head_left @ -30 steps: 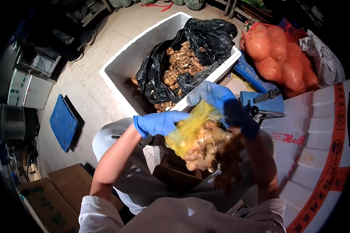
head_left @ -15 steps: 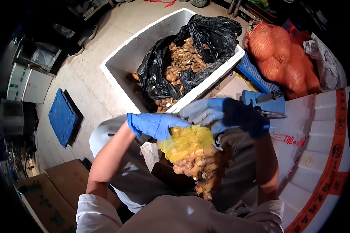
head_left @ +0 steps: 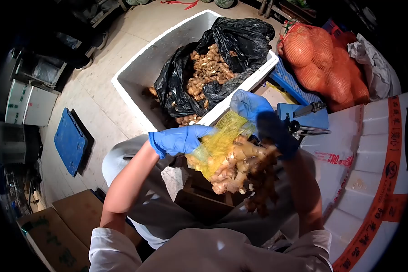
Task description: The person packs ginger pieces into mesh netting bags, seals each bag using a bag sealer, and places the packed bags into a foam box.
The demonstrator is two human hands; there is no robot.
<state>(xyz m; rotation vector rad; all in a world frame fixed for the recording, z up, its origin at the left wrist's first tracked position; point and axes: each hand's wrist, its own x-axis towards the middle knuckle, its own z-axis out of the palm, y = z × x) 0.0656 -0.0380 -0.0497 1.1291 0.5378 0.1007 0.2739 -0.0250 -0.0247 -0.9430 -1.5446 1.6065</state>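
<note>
Two gloved hands are holding a yellow mesh bag (head_left: 220, 146) of ginger (head_left: 240, 167) over the lap.

The left hand (head_left: 179, 139) is gripping the bag's near edge, its fingers closed on the mesh; the right hand (head_left: 258, 115) is gripping the bag's upper end, its fingers wrapped round it. Ginger is hanging below both sets of fingers. Beyond the fingers, a white foam box (head_left: 145, 68) is sitting on the floor, holding a black plastic bag (head_left: 240, 36) of ginger; right of it, an orange net sack (head_left: 326, 63) is lying.
</note>
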